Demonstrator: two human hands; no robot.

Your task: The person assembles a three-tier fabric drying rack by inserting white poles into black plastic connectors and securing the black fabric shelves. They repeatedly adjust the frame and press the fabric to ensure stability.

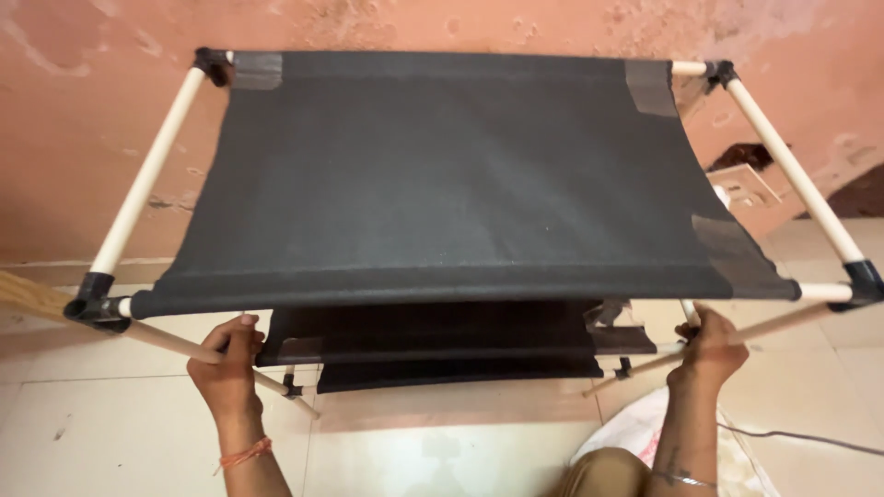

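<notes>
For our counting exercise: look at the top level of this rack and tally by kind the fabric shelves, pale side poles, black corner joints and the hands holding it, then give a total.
Top fabric shelf: 1
Pale side poles: 2
Black corner joints: 4
Hands, left hand and right hand: 2
Total: 9

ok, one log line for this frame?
left hand: grips left front pole | right hand: grips right front pole | fabric shelf rack: against wall

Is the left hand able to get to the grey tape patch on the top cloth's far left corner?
Probably yes. The left hand grips a front leg pole below the top cloth. Nothing lies between it and the tape patch, but it must let go and stretch far.
</notes>
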